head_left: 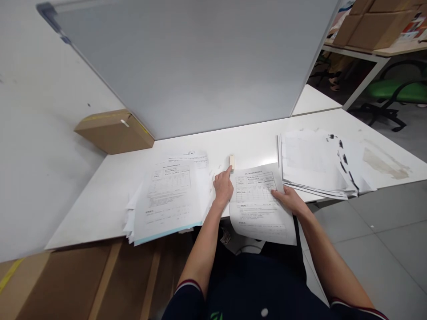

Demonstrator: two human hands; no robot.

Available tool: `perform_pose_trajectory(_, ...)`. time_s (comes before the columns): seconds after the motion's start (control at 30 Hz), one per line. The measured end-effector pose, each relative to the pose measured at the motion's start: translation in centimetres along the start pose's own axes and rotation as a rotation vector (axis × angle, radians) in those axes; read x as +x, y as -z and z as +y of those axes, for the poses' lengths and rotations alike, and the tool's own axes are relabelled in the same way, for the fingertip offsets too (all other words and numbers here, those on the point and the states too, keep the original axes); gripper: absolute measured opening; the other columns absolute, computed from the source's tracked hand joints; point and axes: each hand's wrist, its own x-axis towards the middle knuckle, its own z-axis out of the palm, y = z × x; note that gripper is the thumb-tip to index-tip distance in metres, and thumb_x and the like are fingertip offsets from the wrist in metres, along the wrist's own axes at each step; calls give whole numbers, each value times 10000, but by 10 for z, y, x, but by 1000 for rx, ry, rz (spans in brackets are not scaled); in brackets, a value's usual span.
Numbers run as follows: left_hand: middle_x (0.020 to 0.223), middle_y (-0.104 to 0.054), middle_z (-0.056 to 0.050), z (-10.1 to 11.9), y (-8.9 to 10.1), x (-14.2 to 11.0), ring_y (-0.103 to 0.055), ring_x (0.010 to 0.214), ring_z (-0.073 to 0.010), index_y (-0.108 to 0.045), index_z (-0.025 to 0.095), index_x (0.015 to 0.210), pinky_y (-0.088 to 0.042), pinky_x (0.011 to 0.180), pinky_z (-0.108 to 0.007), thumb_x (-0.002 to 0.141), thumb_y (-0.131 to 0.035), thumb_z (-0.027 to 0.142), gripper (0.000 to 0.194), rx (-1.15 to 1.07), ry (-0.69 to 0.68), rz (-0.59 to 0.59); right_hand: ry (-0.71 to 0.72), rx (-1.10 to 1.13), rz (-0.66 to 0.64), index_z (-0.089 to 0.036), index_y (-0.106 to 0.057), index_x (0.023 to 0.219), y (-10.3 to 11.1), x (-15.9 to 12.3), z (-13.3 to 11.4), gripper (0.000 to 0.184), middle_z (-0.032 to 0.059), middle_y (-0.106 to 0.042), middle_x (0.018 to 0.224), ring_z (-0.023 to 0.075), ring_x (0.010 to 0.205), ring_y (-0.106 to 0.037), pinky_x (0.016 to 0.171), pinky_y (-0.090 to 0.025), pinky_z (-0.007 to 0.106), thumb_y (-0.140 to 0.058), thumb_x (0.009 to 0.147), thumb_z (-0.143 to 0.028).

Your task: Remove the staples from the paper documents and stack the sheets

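The right edge of a printed form sheet point(256, 195) is held by my right hand point(292, 200), thumb on top. The sheet bends down over the desk's front edge. Left of it, my left hand point(223, 186) has its index finger stretched out, the tip touching the near end of a small cream-coloured block point(231, 161), perhaps a mini stapler. That block lies by the sheet's upper left corner. The other left fingers are partly curled, with no visible object in them. A pile of printed forms point(170, 191) lies left of this hand.
A thick, uneven paper stack point(307, 155) with black marks lies on the right of the white desk point(253, 140). Behind stands a large whiteboard point(200, 66). A cardboard box point(115, 133) is at the back left. Beyond the desk's right side is a green chair point(400, 91).
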Motion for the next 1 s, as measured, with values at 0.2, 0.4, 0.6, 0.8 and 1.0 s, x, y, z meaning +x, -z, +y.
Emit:
perform_pose_trajectory(0.2, 1167, -555, -61, 0, -2, -2, -449, 1048, -246, -410, 295, 1330, -388, 873, -401, 788, -321, 40, 605, 37, 0, 4, -7, 5, -16, -139, -633, 989, 2, 1, 2, 350, 96, -702, 983, 259, 855, -663, 713, -529, 333, -599, 738, -381)
perform_pose_trajectory(0.4, 1158, -556, -81, 1, -4, -4, -451, 1037, -259, -410, 271, 1333, -389, 863, -423, 789, -316, 42, 598, 46, -26, 33, 27, 17, 4, -143, -639, 1000, -2, -3, 1, 368, 95, -699, 992, 270, 871, -658, 719, -528, 349, -587, 746, -404)
perform_pose_trajectory(0.6, 1099, -592, -100, -7, -8, -6, -484, 1036, -238, -339, 184, 1362, -383, 908, -415, 844, -304, 113, 523, -130, -32, 149, 130, -49, 128, -146, -640, 1038, 16, -15, -8, 395, 83, -698, 976, 257, 892, -642, 744, -515, 342, -578, 757, -416)
perform_pose_trajectory(0.8, 1073, -598, -106, -9, -6, -7, -496, 1046, -213, -401, 153, 1303, -388, 939, -383, 836, -328, 122, 473, -211, 14, 192, 89, -58, 497, -119, -656, 907, 93, -10, -35, 374, 106, -689, 838, 233, 744, -643, 617, -502, 321, -650, 692, -424)
perform_pose_trajectory(1.0, 1139, -576, -109, 0, -3, -24, -490, 1102, -208, -380, 164, 1316, -388, 969, -397, 835, -344, 125, 484, -253, 45, 153, 93, -202, 725, -216, -592, 677, 202, 34, -49, 195, 112, -653, 780, 310, 847, -621, 676, -471, 475, -670, 670, -395)
